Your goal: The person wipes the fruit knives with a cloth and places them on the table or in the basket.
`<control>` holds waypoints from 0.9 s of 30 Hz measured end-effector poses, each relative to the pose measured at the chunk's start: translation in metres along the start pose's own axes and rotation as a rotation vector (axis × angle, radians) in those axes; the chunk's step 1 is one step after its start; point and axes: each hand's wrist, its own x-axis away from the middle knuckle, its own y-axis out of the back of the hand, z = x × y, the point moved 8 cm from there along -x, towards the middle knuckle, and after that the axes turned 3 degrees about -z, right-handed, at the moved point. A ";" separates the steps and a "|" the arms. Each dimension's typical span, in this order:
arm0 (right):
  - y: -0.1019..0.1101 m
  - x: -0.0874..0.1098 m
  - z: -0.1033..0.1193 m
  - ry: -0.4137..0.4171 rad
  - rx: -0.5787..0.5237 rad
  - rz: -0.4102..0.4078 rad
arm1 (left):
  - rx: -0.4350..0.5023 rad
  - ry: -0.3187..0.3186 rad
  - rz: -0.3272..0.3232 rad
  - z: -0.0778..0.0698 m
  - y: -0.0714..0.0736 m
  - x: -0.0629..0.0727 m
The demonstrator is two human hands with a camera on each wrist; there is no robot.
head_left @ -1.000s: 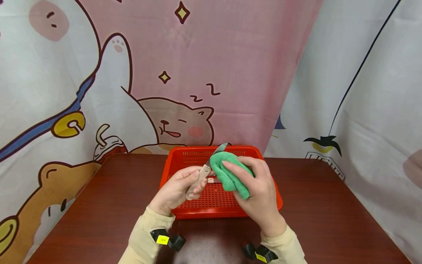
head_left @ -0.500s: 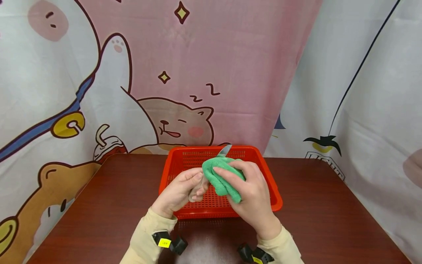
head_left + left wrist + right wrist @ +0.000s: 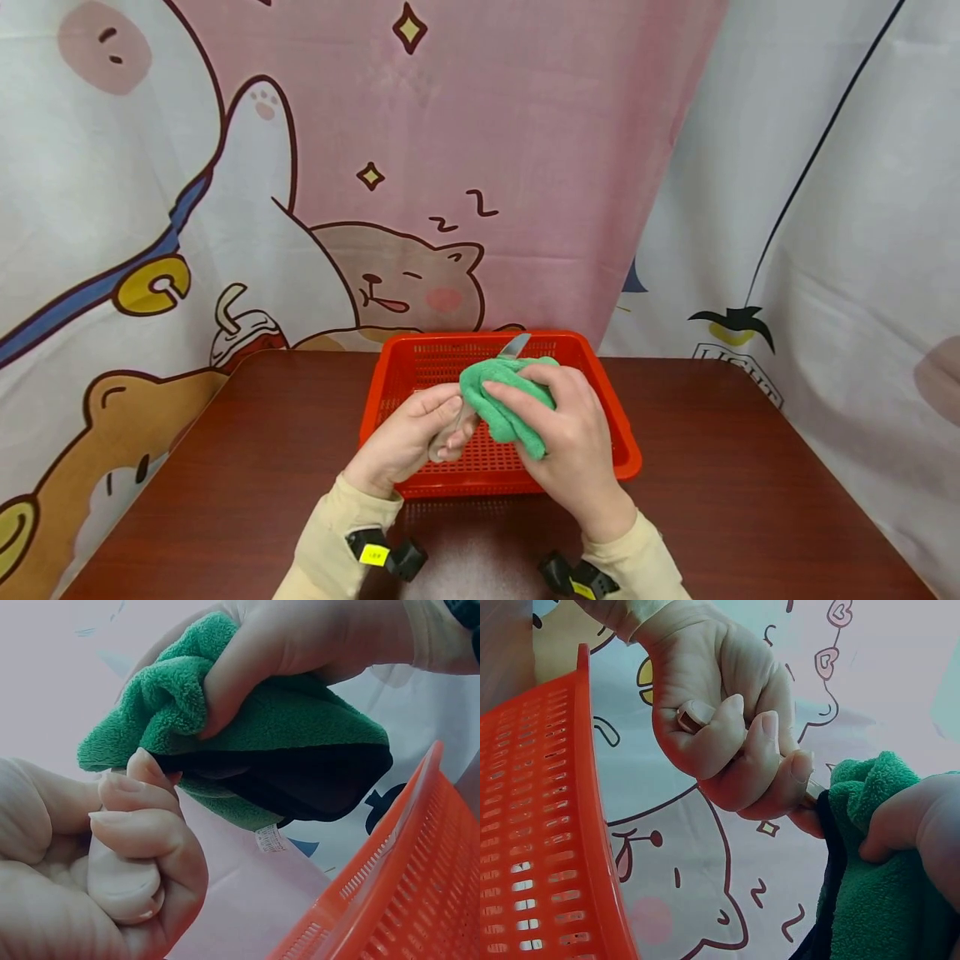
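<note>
My left hand [image 3: 408,437] grips the pale beige handle of a knife [image 3: 515,345], its fingers curled round it. The handle end [image 3: 124,889] pokes out below the fingers in the left wrist view. A green towelling cloth [image 3: 495,404] with a dark edge is folded over the blade, held by my right hand [image 3: 573,442]. Only the blade's tip shows beyond the cloth in the head view; the rest of the blade is covered. In the right wrist view, the cloth [image 3: 877,900] lies right at the left fingertips. Both hands are above a red basket.
The red slotted plastic basket [image 3: 630,454] stands on a dark brown wooden table [image 3: 262,467], just beneath the hands. Behind the table hangs a cartoon-printed curtain [image 3: 540,167].
My right hand slid the cloth down and left along the blade to the handle, covering more near the left fingers and baring the tip. Over the last half second both hands have hardly moved.
</note>
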 end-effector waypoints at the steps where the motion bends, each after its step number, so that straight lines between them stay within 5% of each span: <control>1: 0.000 0.000 0.000 -0.003 0.003 0.002 | -0.003 0.002 0.000 0.000 0.000 0.000; 14: 0.009 -0.002 -0.011 -0.018 0.015 -0.044 | 0.039 0.032 0.035 0.002 -0.002 0.000; 27: 0.024 0.003 -0.035 -0.112 0.106 -0.068 | 0.053 0.132 -0.007 0.009 0.004 0.003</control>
